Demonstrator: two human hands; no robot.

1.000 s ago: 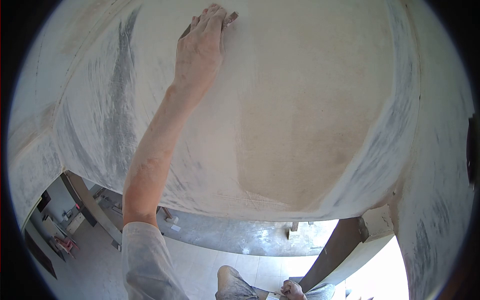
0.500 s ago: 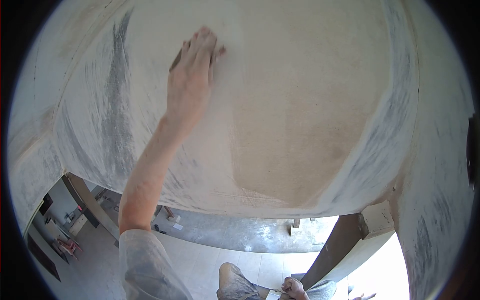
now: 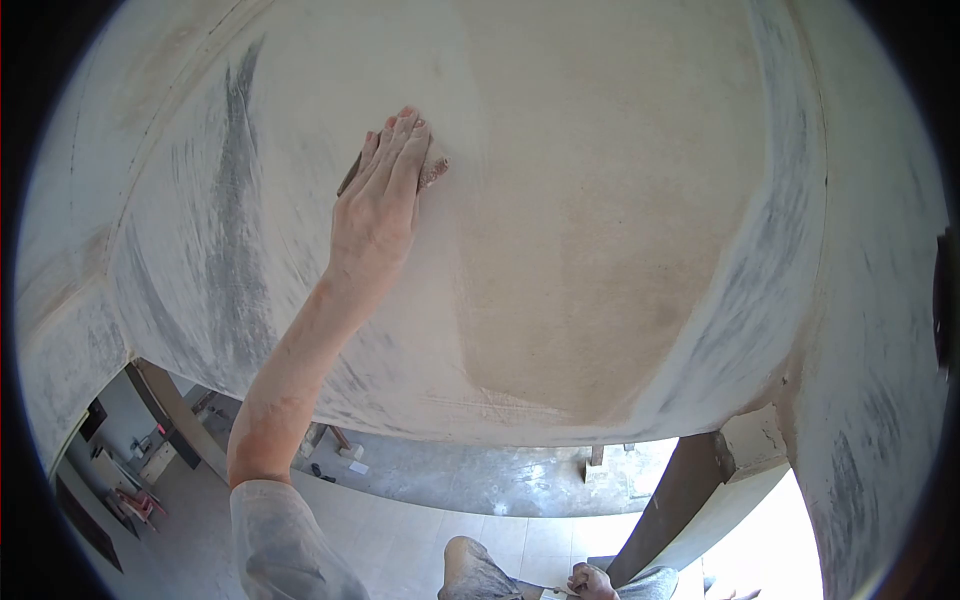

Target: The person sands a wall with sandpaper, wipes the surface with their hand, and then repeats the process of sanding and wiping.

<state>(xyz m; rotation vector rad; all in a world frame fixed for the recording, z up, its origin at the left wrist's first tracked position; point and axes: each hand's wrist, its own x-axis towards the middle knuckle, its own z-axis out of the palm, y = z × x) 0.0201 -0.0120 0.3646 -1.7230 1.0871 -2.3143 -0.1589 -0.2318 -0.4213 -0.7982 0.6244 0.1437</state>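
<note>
My left hand (image 3: 378, 205) is pressed palm-down against the pale, smooth plaster surface (image 3: 600, 200), left of a large beige patch. Under its fingers is a folded piece that looks like sandpaper (image 3: 434, 171); its rough brownish edge shows at the right and a dark edge at the left. Most of the piece is hidden by the fingers. Low in the view, my right hand (image 3: 591, 581) is closed beside my thigh. What it holds, if anything, cannot be made out.
Grey streaks (image 3: 235, 200) mark the plaster on both sides. A post (image 3: 690, 510) meets the surface at lower right. Below are a tiled floor (image 3: 480, 527), a bare concrete strip (image 3: 480, 475), and a red chair (image 3: 138, 503) at far left.
My left hand has slid down across the plaster with the piece under it, and more of the piece's right edge shows. The view has shifted slightly. My right hand stays closed near my thigh.
</note>
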